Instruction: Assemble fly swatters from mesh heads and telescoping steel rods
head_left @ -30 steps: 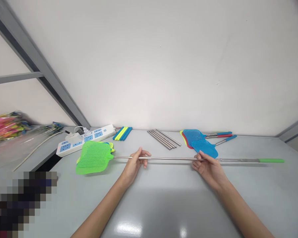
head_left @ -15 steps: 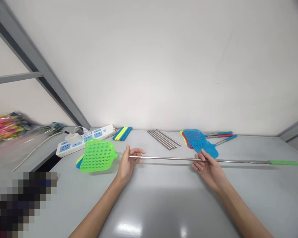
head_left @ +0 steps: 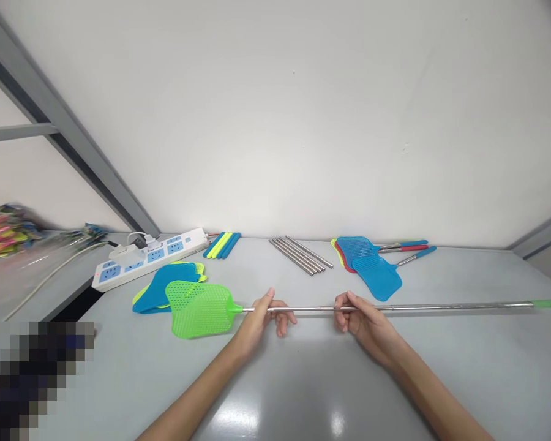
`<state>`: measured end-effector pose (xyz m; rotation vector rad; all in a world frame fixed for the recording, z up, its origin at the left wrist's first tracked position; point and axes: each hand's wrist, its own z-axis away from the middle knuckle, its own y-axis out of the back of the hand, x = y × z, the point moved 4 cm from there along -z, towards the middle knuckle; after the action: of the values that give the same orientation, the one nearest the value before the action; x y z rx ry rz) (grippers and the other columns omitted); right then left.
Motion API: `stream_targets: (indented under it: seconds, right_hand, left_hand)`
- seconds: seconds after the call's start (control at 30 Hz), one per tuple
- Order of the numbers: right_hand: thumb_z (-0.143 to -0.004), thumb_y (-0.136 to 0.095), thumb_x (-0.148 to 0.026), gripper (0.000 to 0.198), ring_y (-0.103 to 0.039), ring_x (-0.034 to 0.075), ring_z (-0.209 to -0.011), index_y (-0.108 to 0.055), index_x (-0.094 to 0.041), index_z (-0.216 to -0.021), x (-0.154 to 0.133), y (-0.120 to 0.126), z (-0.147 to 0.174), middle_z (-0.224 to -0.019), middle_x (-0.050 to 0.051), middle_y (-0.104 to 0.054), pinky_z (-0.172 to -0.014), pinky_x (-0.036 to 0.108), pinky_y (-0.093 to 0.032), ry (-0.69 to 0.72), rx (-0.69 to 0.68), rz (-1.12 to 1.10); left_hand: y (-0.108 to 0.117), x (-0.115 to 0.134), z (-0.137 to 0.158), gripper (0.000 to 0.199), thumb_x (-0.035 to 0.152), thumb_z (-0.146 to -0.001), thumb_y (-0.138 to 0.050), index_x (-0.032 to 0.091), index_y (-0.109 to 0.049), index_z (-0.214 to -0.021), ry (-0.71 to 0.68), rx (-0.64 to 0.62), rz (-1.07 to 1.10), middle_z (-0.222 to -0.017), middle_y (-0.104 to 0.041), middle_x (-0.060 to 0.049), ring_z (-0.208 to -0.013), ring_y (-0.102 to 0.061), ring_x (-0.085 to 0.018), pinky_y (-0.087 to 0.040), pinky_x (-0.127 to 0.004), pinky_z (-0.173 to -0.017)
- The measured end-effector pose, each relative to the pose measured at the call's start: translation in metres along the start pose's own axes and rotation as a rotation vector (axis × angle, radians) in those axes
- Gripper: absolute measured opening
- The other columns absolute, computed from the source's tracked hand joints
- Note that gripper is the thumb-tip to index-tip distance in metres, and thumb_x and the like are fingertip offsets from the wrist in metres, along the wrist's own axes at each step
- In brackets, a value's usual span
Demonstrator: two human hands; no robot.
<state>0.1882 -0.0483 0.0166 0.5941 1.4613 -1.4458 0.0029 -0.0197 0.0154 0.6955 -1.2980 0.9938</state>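
Observation:
A green fly swatter with a long, drawn-out metal rod lies level across my view, its green handle reaching the right edge. My left hand closes on the rod just beside the swatter head, thumb on top and the other fingers partly curled. Farther right along the same rod, my right hand pinches it between thumb and fingers. Behind the green head lie blue swatter heads stacked with yellow-green ones. Several loose metal rods rest near the wall.
Blue and yellow handle sleeves lie by a white power strip with plugs in it. At the back right are several swatters in blue, red and yellow. Plastic-bagged colourful items sit far left. A wall rises behind the table.
The green swatter has shifted right and slightly nearer, uncovering more of the stacked heads. My left hand has moved right with it, while my right hand is farther left, closer to the left.

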Motion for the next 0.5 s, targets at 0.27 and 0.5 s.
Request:
stream_targets:
  seconds: [0.27,0.5]
  right_hand:
    - [-0.077,-0.050,-0.035,0.025,-0.043,0.011,-0.059,-0.064,-0.016,-0.084,0.004,-0.010,0.003,-0.062,0.003,-0.051,-0.060,0.026,-0.033,-0.025,-0.004,0.096]
    - [-0.079,-0.046,-0.035,0.023,-0.041,0.012,-0.058,-0.060,-0.020,-0.089,0.004,-0.010,0.002,-0.062,0.002,-0.050,-0.057,0.025,-0.032,-0.006,0.054,0.035]
  left_hand:
    - [-0.006,0.003,0.007,0.062,0.048,-0.082,-0.021,0.014,-0.067,-0.057,0.010,-0.037,-0.040,-0.039,-0.048,-0.003,-0.046,-0.046,-0.016,-0.036,-0.028,-0.062]
    - [0.009,0.001,0.007,0.062,0.050,-0.083,-0.018,0.015,-0.061,-0.056,-0.128,0.195,0.141,-0.044,-0.049,-0.002,-0.045,-0.041,-0.012,-0.034,-0.026,-0.054]
